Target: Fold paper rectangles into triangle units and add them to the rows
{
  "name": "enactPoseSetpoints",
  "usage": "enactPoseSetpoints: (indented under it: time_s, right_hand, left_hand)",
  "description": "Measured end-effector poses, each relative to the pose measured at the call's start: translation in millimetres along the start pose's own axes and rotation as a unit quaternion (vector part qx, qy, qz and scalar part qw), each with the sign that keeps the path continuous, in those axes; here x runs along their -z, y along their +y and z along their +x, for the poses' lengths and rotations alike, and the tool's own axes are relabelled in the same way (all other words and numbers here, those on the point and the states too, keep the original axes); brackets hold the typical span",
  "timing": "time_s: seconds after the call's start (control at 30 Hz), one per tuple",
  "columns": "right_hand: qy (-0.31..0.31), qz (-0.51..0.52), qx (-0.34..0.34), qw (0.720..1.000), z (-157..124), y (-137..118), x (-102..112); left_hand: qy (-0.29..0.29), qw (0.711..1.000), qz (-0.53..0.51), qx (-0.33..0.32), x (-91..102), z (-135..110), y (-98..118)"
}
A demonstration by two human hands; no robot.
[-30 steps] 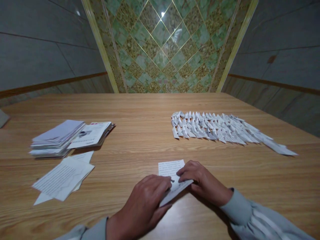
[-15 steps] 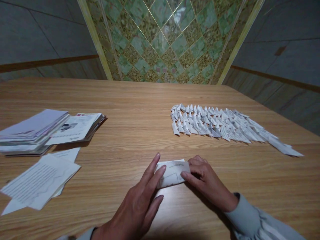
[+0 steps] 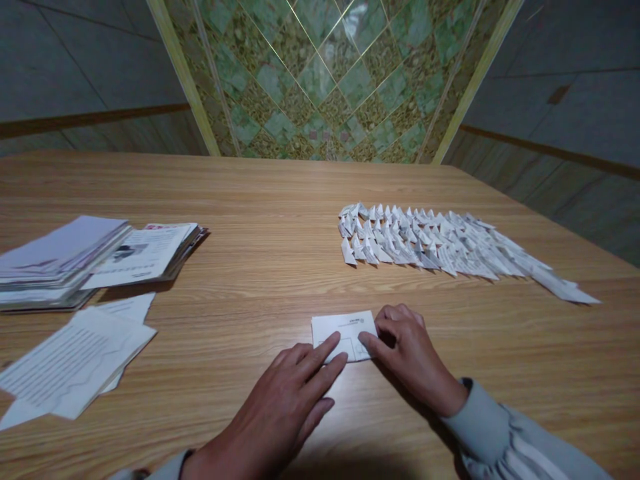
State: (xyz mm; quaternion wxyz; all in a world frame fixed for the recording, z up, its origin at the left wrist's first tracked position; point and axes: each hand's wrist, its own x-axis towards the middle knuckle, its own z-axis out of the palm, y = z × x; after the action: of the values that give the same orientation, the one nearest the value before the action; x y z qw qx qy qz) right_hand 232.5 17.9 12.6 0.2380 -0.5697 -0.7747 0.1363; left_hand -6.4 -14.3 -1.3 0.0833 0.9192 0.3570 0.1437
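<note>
A small folded slip of printed white paper [image 3: 343, 331] lies flat on the wooden table [image 3: 270, 267] in front of me. My left hand [image 3: 290, 407] rests on the table with its fingers stretched out, two fingertips pressing the slip's near edge. My right hand [image 3: 407, 353] has its fingers curled, with the fingertips pressing down on the slip's right end. Further back on the right, several small folded paper triangles [image 3: 430, 247] lie in neat overlapping rows.
At the left stand stacks of printed sheets and booklets [image 3: 90, 260], with loose printed pages [image 3: 75, 360] nearer the front edge. Tiled walls rise behind the table's far edge. The table's right edge runs diagonally past the folded pieces.
The slip was folded over and flattened; it now lies flat and shorter. My left hand went from covering it, to spread, to fingertips pressing its edge. The view shifted slightly right.
</note>
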Motion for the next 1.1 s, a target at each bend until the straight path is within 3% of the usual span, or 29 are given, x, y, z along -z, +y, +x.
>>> enactPoseSetpoints:
  time_s: [0.23,0.6,1.1]
  right_hand:
    - [0.023,-0.062,-0.012,0.998,0.6,-2.7,-4.7]
    - [0.022,-0.136,0.027,0.99,0.1,-6.5,-4.9]
    - [0.028,-0.184,0.049,0.981,0.3,-5.1,-8.9]
  left_hand:
    - [-0.003,1.0,0.012,0.018,2.9,2.3,2.8]
    - [-0.001,0.999,0.022,0.03,4.2,2.4,3.7]
    - [-0.017,0.998,0.044,0.052,10.4,5.3,8.4]
